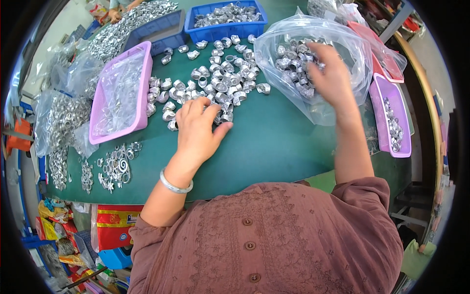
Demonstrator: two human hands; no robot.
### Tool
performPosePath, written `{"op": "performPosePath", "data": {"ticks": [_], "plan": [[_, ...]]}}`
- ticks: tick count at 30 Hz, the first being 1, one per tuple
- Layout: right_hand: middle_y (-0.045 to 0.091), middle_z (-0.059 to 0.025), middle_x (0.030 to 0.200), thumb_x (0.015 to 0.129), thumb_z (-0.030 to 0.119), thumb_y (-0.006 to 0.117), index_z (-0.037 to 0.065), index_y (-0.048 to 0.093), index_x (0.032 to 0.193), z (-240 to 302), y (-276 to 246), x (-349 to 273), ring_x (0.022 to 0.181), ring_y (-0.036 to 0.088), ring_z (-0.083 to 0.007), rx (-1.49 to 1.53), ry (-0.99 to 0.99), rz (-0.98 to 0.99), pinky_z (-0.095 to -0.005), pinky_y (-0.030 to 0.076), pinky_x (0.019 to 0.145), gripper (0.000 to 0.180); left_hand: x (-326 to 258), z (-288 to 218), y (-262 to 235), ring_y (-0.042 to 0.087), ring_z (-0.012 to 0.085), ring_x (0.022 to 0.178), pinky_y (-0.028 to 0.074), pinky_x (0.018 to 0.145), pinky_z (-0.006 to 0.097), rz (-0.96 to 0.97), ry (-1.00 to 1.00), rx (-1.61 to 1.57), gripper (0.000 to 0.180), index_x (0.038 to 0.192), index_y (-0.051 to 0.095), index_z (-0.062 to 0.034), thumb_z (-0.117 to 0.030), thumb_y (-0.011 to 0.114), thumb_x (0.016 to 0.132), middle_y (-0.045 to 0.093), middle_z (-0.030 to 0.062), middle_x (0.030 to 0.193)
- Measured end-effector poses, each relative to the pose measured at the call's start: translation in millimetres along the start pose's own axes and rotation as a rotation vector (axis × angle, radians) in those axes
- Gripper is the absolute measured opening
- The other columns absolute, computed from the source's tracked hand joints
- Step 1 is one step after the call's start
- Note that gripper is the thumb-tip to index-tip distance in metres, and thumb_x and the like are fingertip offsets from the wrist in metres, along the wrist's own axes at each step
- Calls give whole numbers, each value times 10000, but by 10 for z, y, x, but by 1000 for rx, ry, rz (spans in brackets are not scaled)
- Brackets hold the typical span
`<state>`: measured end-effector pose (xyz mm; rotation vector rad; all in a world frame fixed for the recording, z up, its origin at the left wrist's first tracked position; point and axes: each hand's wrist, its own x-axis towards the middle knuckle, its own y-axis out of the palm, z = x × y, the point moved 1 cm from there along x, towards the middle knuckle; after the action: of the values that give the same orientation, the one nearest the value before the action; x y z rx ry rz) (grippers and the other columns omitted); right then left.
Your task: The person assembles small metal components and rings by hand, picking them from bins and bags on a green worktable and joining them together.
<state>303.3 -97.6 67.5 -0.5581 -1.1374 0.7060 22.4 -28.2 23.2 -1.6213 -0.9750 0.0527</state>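
A loose pile of silver-coloured metal rings (220, 83) lies on the green tabletop in front of me. At the pile's near edge, my left hand (196, 122) has its fingers bent down onto the rings. Its thumb stands apart from them, and a pale bangle (175, 182) circles that wrist. My right hand (329, 73) is over the wide mouth of a clear plastic bag (274, 36). Its thumb and fingers are apart, slightly blurred, with nothing seen between them. Inside the bag lies a heap of similar rings (293, 63), partly hidden by that hand.
Blue bins (193, 35) stand at the far side. A pink tray (147, 93) holding clear bags is left; smaller metal pieces (117, 166) lie nearer. A purple basket (379, 98) stands right. Another person's hand (115, 16) is at a far-left heap.
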Motion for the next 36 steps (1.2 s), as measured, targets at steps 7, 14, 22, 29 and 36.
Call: {"op": "performPosePath", "data": {"ticks": [7, 14, 22, 29, 36], "plan": [[582, -157, 910, 739, 188, 597, 28, 601, 908, 857, 830, -293, 855, 574, -332, 272, -185, 564, -414, 466, 758, 233, 24, -89, 161, 450, 270, 985, 323, 824, 392, -23, 21, 95, 296, 767, 570, -59, -131, 757, 549, 503, 85, 1002], [537, -118, 872, 746, 153, 612, 43, 594, 883, 970, 948, -372, 785, 573, -310, 236, -188, 625, -395, 471, 687, 177, -167, -31, 39, 466, 273, 933, 337, 816, 372, -15, -59, -22, 321, 772, 545, -57, -114, 759, 539, 515, 74, 948], [539, -106, 802, 744, 94, 597, 45, 592, 848, 885, 1002, -489, 715, 579, -288, 171, -241, 524, -376, 476, 623, 115, -304, -92, -34, 464, 263, 879, 342, 787, 369, -8, -71, -45, 303, 769, 532, -62, -104, 748, 560, 503, 70, 899], [613, -66, 726, 773, 36, 528, -16, 590, 1002, 818, 804, -463, 580, 582, -133, 1051, 501, 750, -254, 437, 477, 243, -316, -86, -17, 455, 271, 911, 339, 796, 379, 36, -70, -7, 322, 800, 539, -62, -112, 749, 561, 498, 74, 921], [576, -35, 691, 803, 41, 518, -31, 565, 923, 954, 617, -468, 531, 542, -84, 1286, 628, 788, -201, 408, 441, 148, -219, -130, -66, 518, 251, 879, 379, 786, 357, -79, -118, -239, 406, 1023, 564, -49, -180, 723, 674, 563, 97, 942]]}}
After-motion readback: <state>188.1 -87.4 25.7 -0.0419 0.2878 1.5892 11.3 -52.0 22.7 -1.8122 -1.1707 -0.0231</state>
